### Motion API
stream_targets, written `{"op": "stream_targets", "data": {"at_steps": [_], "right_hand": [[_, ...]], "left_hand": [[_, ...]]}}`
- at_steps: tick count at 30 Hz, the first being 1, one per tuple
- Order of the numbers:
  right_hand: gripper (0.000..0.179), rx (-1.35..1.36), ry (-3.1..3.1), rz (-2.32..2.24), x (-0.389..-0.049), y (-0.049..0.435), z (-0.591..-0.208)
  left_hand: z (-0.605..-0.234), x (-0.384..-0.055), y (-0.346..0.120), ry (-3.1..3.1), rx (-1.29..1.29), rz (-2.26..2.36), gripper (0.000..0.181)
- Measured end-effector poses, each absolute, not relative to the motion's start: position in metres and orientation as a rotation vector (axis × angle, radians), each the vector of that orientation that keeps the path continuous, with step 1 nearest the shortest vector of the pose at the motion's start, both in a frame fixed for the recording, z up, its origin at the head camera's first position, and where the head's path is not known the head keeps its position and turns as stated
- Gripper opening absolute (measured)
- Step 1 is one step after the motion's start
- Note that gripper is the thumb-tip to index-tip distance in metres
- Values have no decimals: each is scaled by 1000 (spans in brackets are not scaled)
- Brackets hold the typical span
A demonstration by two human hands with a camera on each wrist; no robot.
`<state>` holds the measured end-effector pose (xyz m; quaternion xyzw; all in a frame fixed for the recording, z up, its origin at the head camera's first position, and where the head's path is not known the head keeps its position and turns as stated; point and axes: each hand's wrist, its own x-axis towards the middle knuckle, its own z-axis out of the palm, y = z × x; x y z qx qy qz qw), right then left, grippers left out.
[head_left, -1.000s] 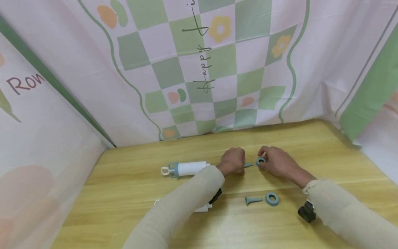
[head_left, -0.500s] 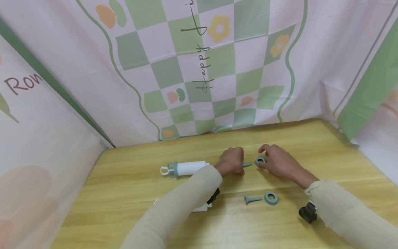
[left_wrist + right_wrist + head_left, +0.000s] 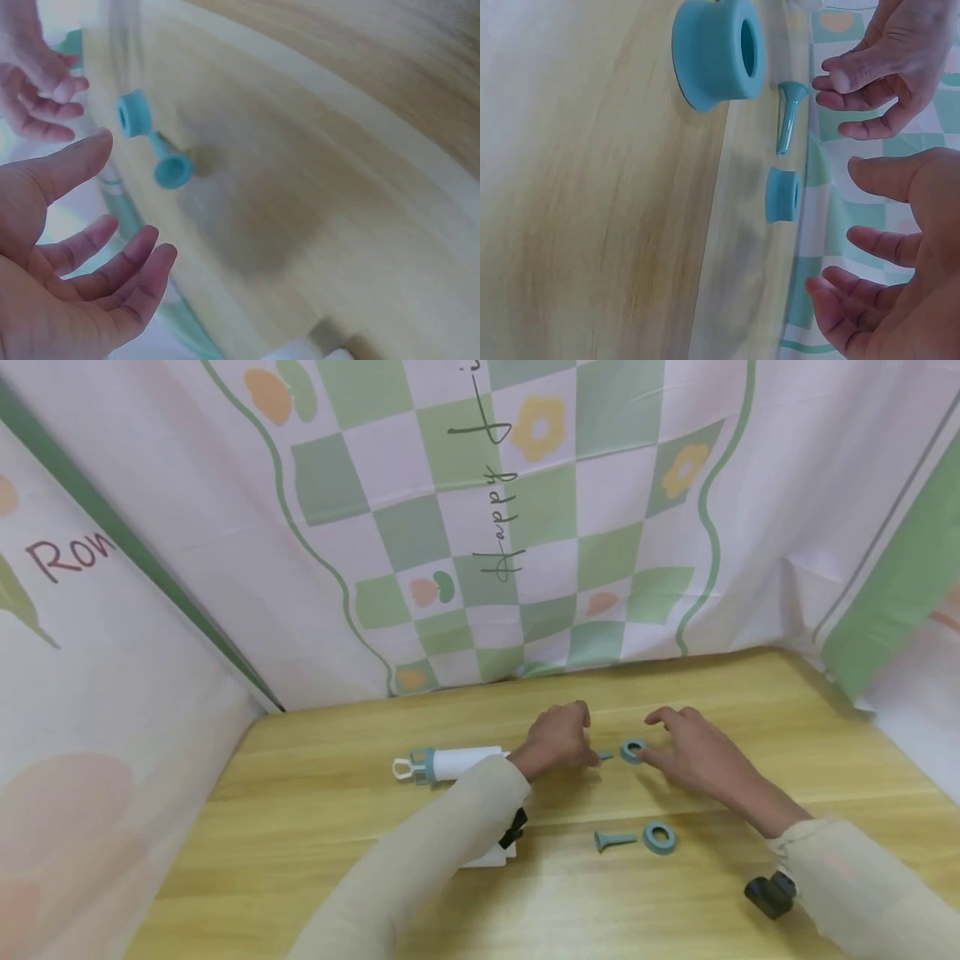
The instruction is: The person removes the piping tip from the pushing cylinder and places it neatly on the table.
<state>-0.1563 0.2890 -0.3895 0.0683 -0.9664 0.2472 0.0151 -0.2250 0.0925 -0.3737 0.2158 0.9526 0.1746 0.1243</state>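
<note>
My left hand hovers over a blue-green funnel-shaped piece with a thin stem; its fingers are spread and hold nothing. In the head view only the stem tip shows past that hand. A blue-green flanged ring lies just beyond the stem tip. Close to this ring, my right hand has thumb and fingers apart, with nothing in them. Left of my left hand lies a white tube with a blue-green collar and a white loop handle, its right end hidden by the sleeve.
Nearer to me, a second funnel-shaped piece and a second ring lie in line on the wooden table. Another white tube is mostly covered by my left sleeve. A printed curtain hangs behind the table.
My right hand has let go of the far ring and drawn back a little to the right. My left hand's fingers have opened and lifted off the funnel-shaped piece.
</note>
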Motion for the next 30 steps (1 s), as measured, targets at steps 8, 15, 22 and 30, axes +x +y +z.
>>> {"op": "stream_targets", "data": {"at_steps": [8, 15, 22, 30], "right_hand": [[53, 229, -2961, 714, -145, 290, -388], [57, 261, -2919, 678, -134, 290, -384], [60, 223, -2889, 640, -122, 303, -384], [56, 262, -2842, 668, -107, 313, -393]], "left_hand": [[-362, -222, 77, 2794, 711, 499, 50], [-349, -216, 56, 2821, 797, 442, 44], [-348, -210, 35, 2836, 868, 467, 41], [-347, -198, 6, 2913, 849, 465, 43]]}}
